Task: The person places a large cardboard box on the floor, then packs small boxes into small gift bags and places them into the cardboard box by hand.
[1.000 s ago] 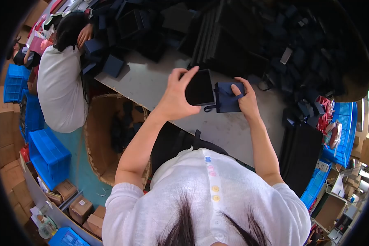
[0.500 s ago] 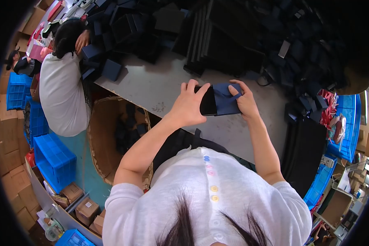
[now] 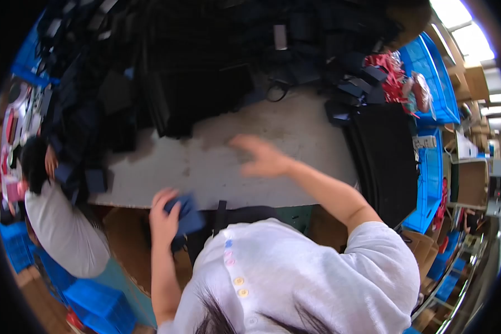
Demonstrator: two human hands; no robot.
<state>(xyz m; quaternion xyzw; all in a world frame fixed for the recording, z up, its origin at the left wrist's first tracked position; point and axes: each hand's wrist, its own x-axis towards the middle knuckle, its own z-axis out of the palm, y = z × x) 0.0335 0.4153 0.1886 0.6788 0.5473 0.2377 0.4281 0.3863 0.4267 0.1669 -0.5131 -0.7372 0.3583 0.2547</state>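
My left hand (image 3: 164, 218), low at the table's front edge, is closed around a small blue box (image 3: 191, 216). The box sits just above the open carton (image 3: 125, 236) beside my lap. Over the bare grey tabletop (image 3: 217, 181) my right hand (image 3: 264, 158) reaches out, blurred by motion, with its fingers apart and nothing in them. Ahead of that hand lies a stack of black flat pieces (image 3: 178, 100). A dark loop (image 3: 277, 92) lies near the back of the table.
Dark boxes (image 3: 97, 181) pile up at the left and back. A co-worker in a white top (image 3: 64, 228) sits at the left. Black sheets (image 3: 381, 156) are stacked on the right, beside blue crates (image 3: 428, 183). Another blue crate (image 3: 100, 306) stands on the floor.
My left hand has carried the blue box down and left to the table's edge. My right hand has let go of it and stretched over the tabletop. The view has turned right.
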